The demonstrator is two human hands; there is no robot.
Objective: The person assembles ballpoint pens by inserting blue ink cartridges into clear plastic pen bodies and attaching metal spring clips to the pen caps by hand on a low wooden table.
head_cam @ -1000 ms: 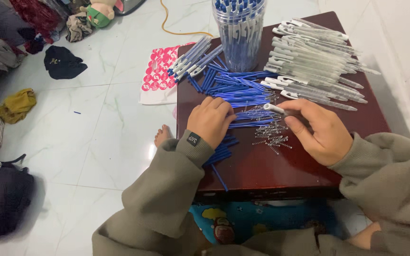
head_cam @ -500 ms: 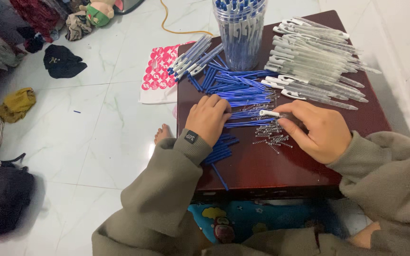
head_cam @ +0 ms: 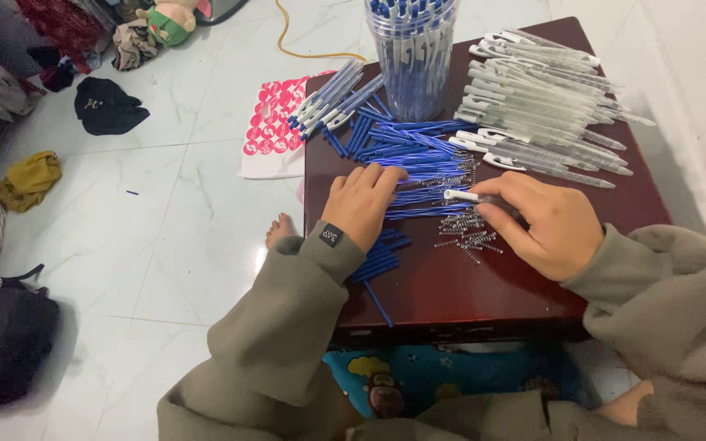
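Now, working from the table's point(head_cam: 451, 286) left edge across: your left hand point(head_cam: 363, 204) lies palm down on the blue refills point(head_cam: 418, 167), fingers together and slightly curled, fingertips on the heap. Those refills lie mostly left-to-right across the table, so their long axis runs crosswise to your left fingers. A few more refills poke out below your left wrist toward the table's near edge.

Next, just right of that hand, toward the table's middle, sits the little scatter of springs point(head_cam: 463, 229), touching the lower edge of the refill pile. Your right hand point(head_cam: 545, 224) is right beside them, the nearer hand by far. It pinches a clear pen barrel point(head_cam: 463, 196) between thumb and fingers; the white end points left, toward your left hand, and the barrel lies roughly level with the refills' axis. The rest of the barrel is hidden under your fingers, so whether anything is inside it you can't tell.

Behind, at the table's far edge, stands a clear jar point(head_cam: 413, 57) packed with pens, upright. Left of it, a bundle of finished pens point(head_cam: 332, 98) overhangs the far-left corner. To the jar's right, a big stack of clear barrels point(head_cam: 541, 106) fills the far-right part of the table, well clear of your right hand.
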